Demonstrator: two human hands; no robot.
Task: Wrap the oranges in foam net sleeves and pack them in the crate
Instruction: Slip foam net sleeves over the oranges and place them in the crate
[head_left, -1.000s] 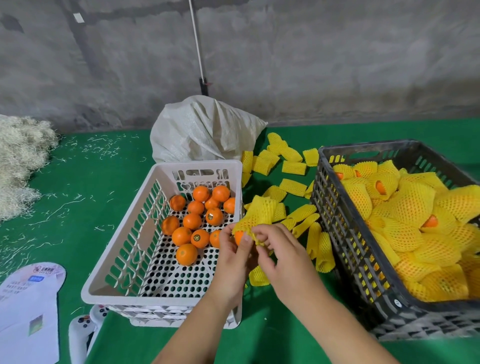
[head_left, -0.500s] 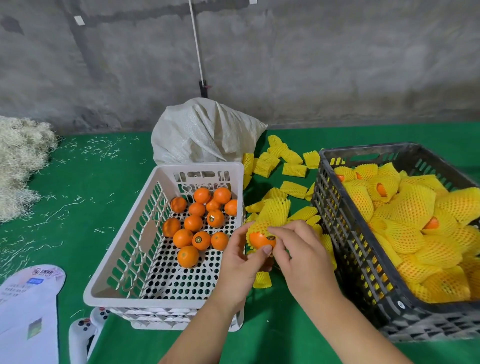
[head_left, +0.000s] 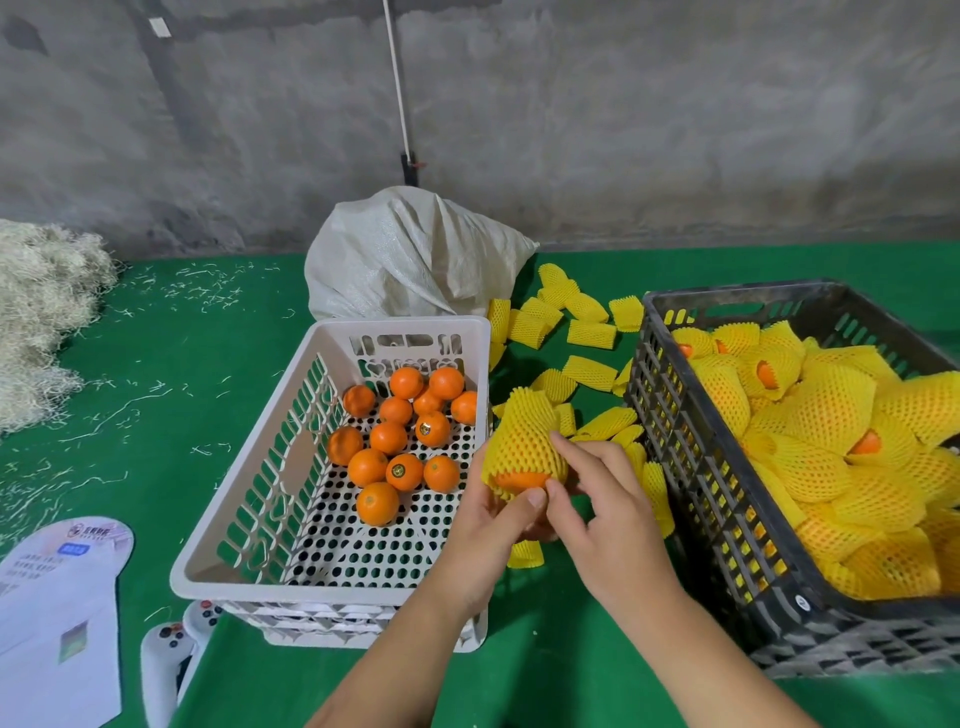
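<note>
Sleeve (head_left: 524, 441) drawn almost fully over the orange (head_left: 521, 480), where half a second ago I saw much more bare fruit at its mouth; now only a strip of peel shows at the lower end. I judge the wrapping step nearly finished, with the drop into the black crate (head_left: 691, 462) next. My left hand (head_left: 485, 535) cups the fruit from below, its grip closed around orange and net; my right hand (head_left: 608, 514) pinches the net at the side and lower edge. Both are held above the green counter (head_left: 171, 364), between the white basket (head_left: 291, 525) of bare oranges (head_left: 400, 441) and the crate of wrapped ones. Spare sleeves (head_left: 571, 322) lie scattered behind, near a white sack (head_left: 410, 254) against a grey concrete wall (head_left: 623, 114).
</note>
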